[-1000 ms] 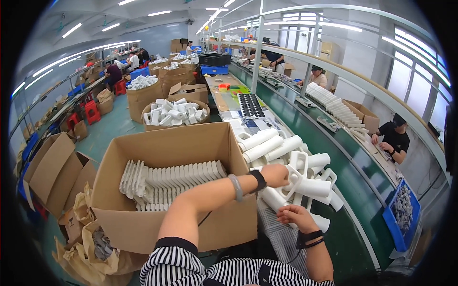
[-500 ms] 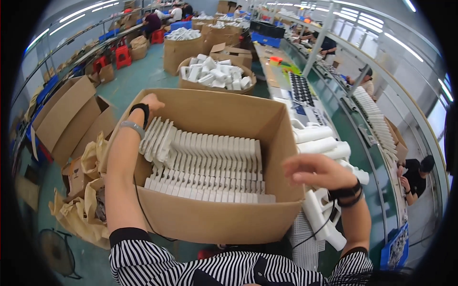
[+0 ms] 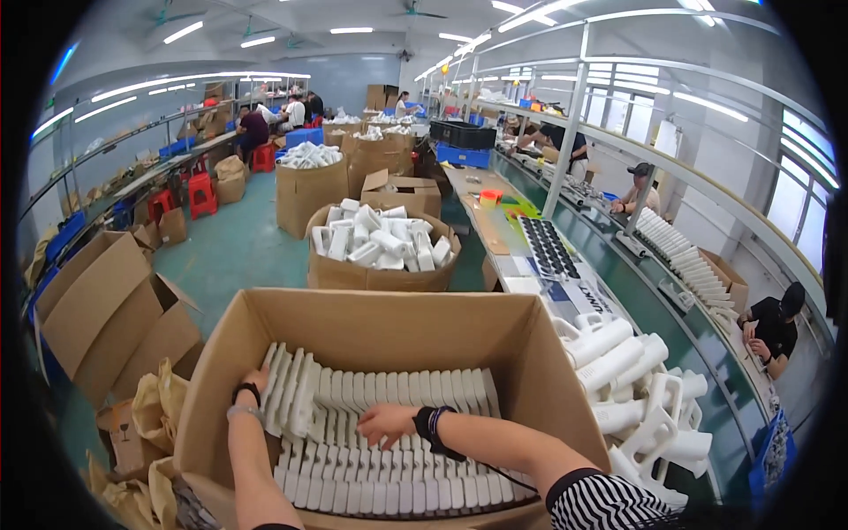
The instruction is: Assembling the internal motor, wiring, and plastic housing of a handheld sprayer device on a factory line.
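A large open cardboard box [image 3: 397,309] stands before me, packed with upright white plastic parts [image 3: 415,389] in close rows. My left hand [image 3: 255,380] is inside its left side, against the end of a slightly tilted, raised group of these parts [image 3: 291,389]. Its visible fingers are stretched along the end piece; the rest are hidden. My right hand [image 3: 389,426] reaches over the middle of the rows, fingers apart and bent downward, holding nothing visible. Whether its fingertips touch the parts I cannot tell.
White tubular parts with handles [image 3: 654,415] are heaped right of the box, beside a long workbench [image 3: 477,199]. A round carton of white parts [image 3: 380,274] stands beyond. Folded cardboard [image 3: 97,300] and brown paper [image 3: 159,406] lie left. A co-worker [image 3: 773,327] sits far right.
My view has tilted up, so the box sits lower in the picture. My left hand has moved from the box's upper-left rim down inside; my right hand has swung left over the rows.
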{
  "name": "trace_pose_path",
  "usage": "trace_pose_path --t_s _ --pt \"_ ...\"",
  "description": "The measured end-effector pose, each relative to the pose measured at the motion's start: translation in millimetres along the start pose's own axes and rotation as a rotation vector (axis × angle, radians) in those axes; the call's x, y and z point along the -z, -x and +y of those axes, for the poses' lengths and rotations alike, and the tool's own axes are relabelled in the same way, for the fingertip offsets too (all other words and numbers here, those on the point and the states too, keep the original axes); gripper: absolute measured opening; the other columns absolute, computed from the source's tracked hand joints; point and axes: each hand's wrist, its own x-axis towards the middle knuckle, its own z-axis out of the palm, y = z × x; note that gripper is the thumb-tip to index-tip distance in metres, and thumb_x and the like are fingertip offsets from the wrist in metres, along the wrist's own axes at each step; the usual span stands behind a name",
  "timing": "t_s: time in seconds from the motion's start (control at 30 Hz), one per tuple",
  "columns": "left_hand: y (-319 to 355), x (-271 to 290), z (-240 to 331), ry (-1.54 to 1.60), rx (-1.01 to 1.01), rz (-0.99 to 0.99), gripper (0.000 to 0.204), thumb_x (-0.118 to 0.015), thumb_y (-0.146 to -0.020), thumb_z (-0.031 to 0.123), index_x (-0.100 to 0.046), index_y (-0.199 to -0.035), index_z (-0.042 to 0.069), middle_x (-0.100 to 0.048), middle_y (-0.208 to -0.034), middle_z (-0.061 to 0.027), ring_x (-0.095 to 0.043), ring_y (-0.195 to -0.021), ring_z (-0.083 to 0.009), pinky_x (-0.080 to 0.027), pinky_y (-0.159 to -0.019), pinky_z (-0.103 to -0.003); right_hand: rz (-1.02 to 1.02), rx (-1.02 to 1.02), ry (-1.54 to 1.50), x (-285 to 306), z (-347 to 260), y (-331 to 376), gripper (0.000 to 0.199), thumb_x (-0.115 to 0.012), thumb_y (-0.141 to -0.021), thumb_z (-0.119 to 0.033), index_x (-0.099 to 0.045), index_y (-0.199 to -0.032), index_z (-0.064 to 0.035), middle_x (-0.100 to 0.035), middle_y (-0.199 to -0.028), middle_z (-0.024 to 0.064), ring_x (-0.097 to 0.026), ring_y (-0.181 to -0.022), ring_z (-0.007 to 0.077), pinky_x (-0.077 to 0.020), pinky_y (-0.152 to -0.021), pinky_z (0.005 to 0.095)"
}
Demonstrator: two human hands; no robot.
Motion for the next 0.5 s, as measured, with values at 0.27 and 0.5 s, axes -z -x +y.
trace_pose_path --t_s 0.27,0.5 --pt "21.6 -8.8 9.8 0.117 -0.060 0.007 0.090 -0.046 -0.091 0.069 -0.059 -0.124 -0.013 -0.058 -0.128 -0.0355 -0.053 -0.127 -0.0453 -0.044 -0.105 -0.045 0.122 -0.102 0.088 -13.6 -52.9 -32.8 0.080 -0.066 -0.093 -0.038 -0.031 -0.150 0.0054 -0.056 -0.128 0.0166 -0.059 -0.113 0.0252 -0.0532 -0.089 0.0457" --pt "49.0 -32.3 17.0 0.530 0.095 -0.209 0.088 -0.051 -0.091 0.071 -0.046 -0.146 0.003 -0.053 -0.144 -0.0194 -0.052 -0.130 -0.0332 -0.042 -0.105 -0.052 0.421 0.143 -0.123 -0.3 2.4 -125.8 0.092 -0.069 -0.087 -0.050 -0.032 -0.145 0.0111 -0.050 -0.139 0.0273 -0.052 -0.127 0.0335 -0.0438 -0.104 0.0430"
